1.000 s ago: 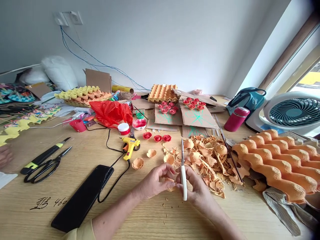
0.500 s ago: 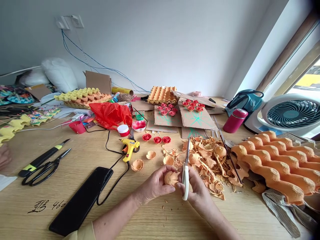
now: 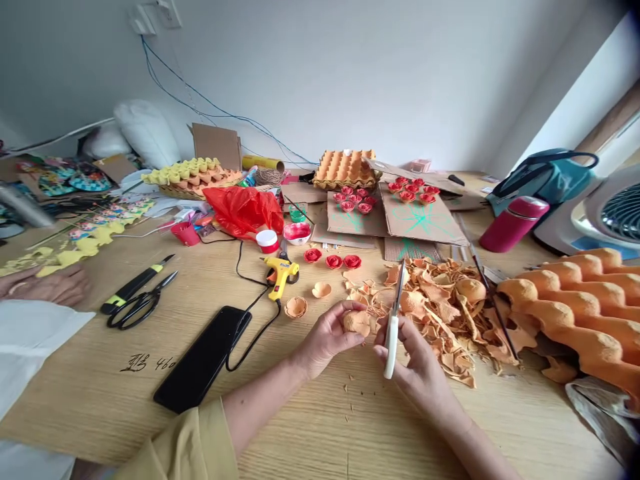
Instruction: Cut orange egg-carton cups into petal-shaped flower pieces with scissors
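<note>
My left hand (image 3: 327, 341) pinches a small orange egg-carton cup (image 3: 356, 323) with cut slits in its edge. White-handled scissors (image 3: 393, 337) are gripped in my right hand (image 3: 417, 353), blades pointing away from me and up. Both hands are close together above the table's front. Beyond them lies a heap of orange carton scraps (image 3: 445, 300). Two cut petal cups, one single (image 3: 321, 289) and one nested (image 3: 296, 307), rest to the left of my hands. Tiny trimmings are scattered on the wood below.
A yellow glue gun (image 3: 281, 275), a black phone (image 3: 200, 360), black scissors (image 3: 143, 303) and a utility knife (image 3: 135, 287) lie to the left. Orange egg trays (image 3: 575, 300) and a pink bottle (image 3: 515, 223) stand right. Red roses (image 3: 334, 261) sit behind; another person's hand (image 3: 55, 285) is at far left.
The view has swung left, so things appear shifted right, and more of the other person's hand and sleeve shows. My hands still hold the cup and the scissors.
</note>
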`<state>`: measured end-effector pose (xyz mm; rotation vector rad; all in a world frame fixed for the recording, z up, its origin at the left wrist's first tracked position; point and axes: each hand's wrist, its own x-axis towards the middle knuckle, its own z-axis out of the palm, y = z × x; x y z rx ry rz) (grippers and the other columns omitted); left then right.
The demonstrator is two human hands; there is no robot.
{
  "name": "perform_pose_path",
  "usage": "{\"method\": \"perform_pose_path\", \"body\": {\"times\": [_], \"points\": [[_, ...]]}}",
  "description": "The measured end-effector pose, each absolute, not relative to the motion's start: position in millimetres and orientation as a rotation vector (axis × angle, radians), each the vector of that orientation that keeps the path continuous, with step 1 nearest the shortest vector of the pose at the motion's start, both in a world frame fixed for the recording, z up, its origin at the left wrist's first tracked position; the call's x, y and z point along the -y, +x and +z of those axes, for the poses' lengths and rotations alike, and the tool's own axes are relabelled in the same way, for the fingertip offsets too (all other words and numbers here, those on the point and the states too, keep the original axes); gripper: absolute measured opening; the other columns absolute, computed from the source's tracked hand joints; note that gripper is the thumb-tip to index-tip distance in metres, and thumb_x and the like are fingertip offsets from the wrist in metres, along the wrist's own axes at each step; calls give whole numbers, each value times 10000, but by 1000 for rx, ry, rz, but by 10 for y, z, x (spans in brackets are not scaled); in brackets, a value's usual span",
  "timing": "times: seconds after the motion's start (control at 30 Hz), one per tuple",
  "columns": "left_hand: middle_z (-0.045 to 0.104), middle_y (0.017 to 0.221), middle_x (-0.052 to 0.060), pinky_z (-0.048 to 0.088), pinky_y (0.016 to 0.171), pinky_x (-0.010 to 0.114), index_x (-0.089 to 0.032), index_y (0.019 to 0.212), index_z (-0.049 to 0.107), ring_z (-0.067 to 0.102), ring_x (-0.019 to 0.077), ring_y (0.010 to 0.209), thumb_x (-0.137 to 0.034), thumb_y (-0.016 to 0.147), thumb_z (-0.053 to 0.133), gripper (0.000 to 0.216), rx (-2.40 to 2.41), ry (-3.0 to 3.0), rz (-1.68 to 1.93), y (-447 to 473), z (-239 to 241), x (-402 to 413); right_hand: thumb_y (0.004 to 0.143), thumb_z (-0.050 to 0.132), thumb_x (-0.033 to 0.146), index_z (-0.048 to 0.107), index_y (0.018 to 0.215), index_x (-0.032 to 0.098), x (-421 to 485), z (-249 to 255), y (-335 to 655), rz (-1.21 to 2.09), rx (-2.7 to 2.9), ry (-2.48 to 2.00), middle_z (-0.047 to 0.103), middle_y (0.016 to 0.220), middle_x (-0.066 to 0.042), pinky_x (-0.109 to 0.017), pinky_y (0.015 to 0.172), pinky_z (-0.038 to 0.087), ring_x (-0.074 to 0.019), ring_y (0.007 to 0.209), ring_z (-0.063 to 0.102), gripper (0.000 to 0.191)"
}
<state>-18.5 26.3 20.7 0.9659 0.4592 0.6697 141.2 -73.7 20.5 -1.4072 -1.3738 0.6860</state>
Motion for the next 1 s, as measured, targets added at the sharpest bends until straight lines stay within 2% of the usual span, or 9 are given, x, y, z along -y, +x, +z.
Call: {"method": "perform_pose_path", "body": {"times": [0.07, 0.17, 0.33, 0.53, 0.63, 0.8, 1.0], "points": [[619, 979, 9, 416, 740, 230, -200, 1071, 663, 542, 104, 826, -204, 634, 877, 487, -494, 919, 705, -198, 196, -299, 919, 590, 382, 555, 951, 222, 744, 192, 1446, 639, 1446, -1481, 593, 862, -11, -311, 725, 449, -188, 797, 538, 167], [616, 990, 7, 407, 699, 223, -211, 1075, 661, 529, 95, 794, -204, 616, 875, 506, -498, 837, 719, -208, 194, -330, 918, 561, 374, 537, 825, 220, 752, 166, 1486, 531, 1580, -1568, 571, 770, -9, -330, 684, 411, -188, 725, 487, 182], [633, 979, -3, 405, 664, 204, -229, 1080, 663, 518, 82, 758, -182, 625, 861, 499, -479, 789, 753, -219, 226, -346, 913, 555, 371, 454, 738, 235, 757, 160, 1507, 489, 1758, -1629, 569, 727, -15, -364, 713, 421, -211, 745, 491, 243], [634, 909, -30, 422, 701, 208, -245, 1081, 670, 529, 75, 739, -177, 626, 866, 500, -480, 775, 796, -248, 240, -361, 881, 605, 292, 439, 754, 240, 753, 154, 1487, 467, 1853, -1651, 587, 740, -8, -386, 769, 419, -213, 750, 509, 216], [656, 938, -25, 428, 748, 217, -247, 1078, 671, 559, 89, 799, -179, 645, 860, 478, -456, 805, 813, -250, 241, -356, 863, 623, 283, 407, 741, 243, 749, 151, 1478, 444, 1876, -1652, 560, 712, 7, -378, 760, 406, -209, 724, 507, 252], [673, 1056, 2, 435, 910, 270, -224, 1034, 673, 599, 139, 970, -143, 644, 862, 441, -442, 887, 856, -238, 256, -340, 859, 631, 281, 404, 764, 244, 751, 180, 1468, 414, 1914, -1633, 560, 729, 11, -386, 775, 400, -205, 710, 507, 248], [670, 999, -1, 434, 943, 304, -222, 1020, 654, 605, 154, 964, -165, 657, 862, 422, -450, 933, 827, -229, 284, -318, 860, 630, 298, 429, 785, 244, 755, 212, 1451, 409, 1903, -1587, 566, 745, 4, -393, 782, 413, -209, 719, 518, 222]]}}
